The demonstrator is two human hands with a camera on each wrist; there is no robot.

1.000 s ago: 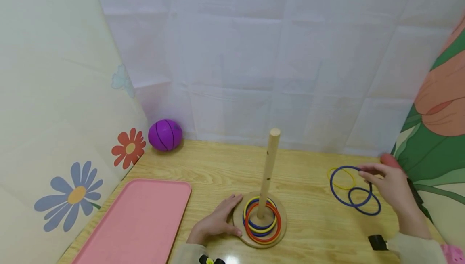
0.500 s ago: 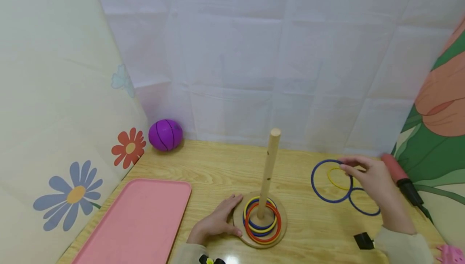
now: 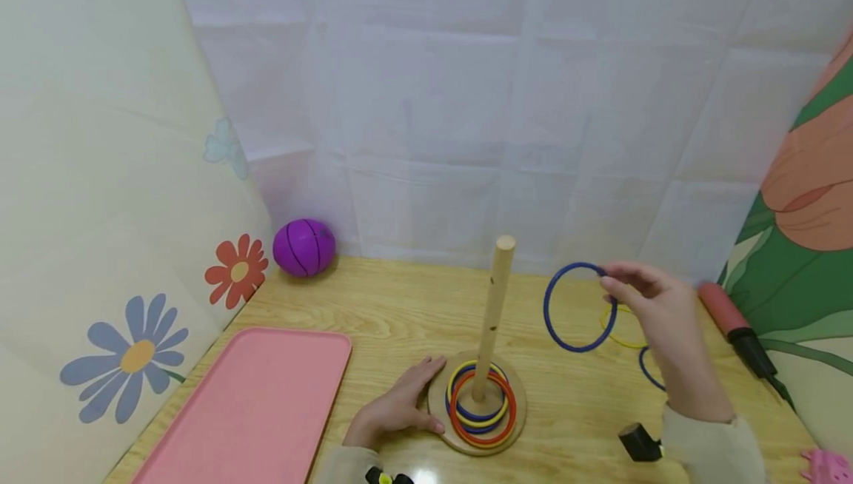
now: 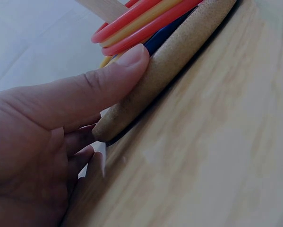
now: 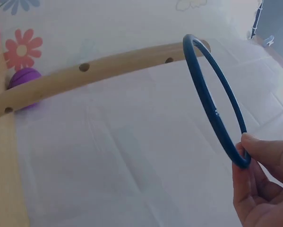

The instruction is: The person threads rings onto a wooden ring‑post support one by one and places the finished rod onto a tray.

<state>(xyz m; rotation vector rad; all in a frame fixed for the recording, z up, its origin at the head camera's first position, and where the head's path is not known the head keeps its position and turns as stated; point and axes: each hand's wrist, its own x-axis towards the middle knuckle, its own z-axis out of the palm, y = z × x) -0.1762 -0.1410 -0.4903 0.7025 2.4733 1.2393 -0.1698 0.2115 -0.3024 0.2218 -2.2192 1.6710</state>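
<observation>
Head view: one peg (image 3: 494, 314); right hand (image 3: 663, 310) pinches one blue ring (image 3: 546, 311).

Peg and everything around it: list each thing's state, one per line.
Peg, upright
Base, flat on table
Stacked rings, around peg
Left hand, touching base
Right hand, pinching blue ring
Blue ring, raised, not on peg
Yellow ring, flat, partly hidden
Other blue ring, flat, partly hidden
Tray, flat
Ball, on table
Red tube, lying down
Pink item, partly out of frame

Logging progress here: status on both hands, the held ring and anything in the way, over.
Right hand pinches blue ring, raised right of peg. Left hand touches wooden base. Nothing seen between blue ring and peg.
</observation>
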